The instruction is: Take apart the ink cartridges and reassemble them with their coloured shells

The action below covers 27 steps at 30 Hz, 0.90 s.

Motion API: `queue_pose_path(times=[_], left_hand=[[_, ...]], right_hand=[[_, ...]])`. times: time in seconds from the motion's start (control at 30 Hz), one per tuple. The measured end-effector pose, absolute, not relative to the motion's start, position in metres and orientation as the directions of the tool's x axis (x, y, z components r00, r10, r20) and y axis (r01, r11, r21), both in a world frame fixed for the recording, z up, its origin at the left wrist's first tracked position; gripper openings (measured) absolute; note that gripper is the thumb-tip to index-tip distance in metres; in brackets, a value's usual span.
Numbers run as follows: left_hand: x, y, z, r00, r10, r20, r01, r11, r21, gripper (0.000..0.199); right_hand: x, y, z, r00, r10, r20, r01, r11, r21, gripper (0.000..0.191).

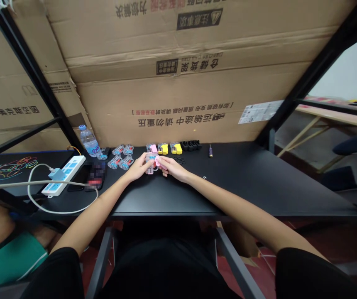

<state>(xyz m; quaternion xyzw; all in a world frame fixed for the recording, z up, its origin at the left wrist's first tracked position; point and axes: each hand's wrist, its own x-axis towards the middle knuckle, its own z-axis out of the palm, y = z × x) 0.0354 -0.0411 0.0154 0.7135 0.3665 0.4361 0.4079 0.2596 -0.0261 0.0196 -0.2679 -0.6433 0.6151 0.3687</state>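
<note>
The person holds a small clear plastic casing (150,167) just above or on the dark surface (243,182), near its middle — which of the two cannot be told. The casing is boxy and see-through, with pinkish edges and a touch of blue inside; a solid pink part (157,161) sits against its right side, though whether the two are joined is hidden by the fingers. The left hand (138,167) is closed round the casing's left side, and the right hand (174,168) pinches the pink part between thumb and curled fingers. Behind them stand a pink-and-clear piece (152,148) and two yellow pieces (164,149), with black parts (191,145) to their right. No lettering can be made out on the casing. On the cardboard (181,89), upside-down print reads 注意事项, 仓储货架 and 运输途中 请勿重压; the left-hand cardboard (10,93) reads AUX 奥克斯空调 upright. The bottle (89,142) shows "Ga" before its label curves away, and the white sticker (261,112) is too small to read. The casing's long axis runs roughly away from the person — near end towards the surface's front edge, far end towards the cardboard.
</note>
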Motion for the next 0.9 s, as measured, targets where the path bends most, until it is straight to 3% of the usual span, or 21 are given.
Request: queue_pose_path(times=[0.2,0.4,0.63,0.9], left_hand=[[0.032,-0.043,0.016,0.357,0.879,0.316,0.258,-0.418,0.871,0.054],[0.033,-0.052,0.024,0.385,0.858,0.340,0.444,-0.495,0.747,0.051],[0.040,-0.045,0.019,0.354,0.883,0.310,0.155,-0.382,0.911,0.063],[0.040,-0.046,0.025,0.307,0.906,0.290,0.162,-0.351,0.922,0.060]], right_hand=[[0.258,-0.023,0.015,-0.576,0.801,0.164,-0.050,0.165,-0.985,0.058],[0.257,-0.020,0.009,-0.580,0.781,0.231,0.001,0.285,-0.959,0.058],[0.257,-0.019,0.012,-0.589,0.775,0.230,-0.020,0.270,-0.963,0.056],[0.258,-0.023,0.016,-0.631,0.751,0.195,-0.021,0.236,-0.972,0.057]])
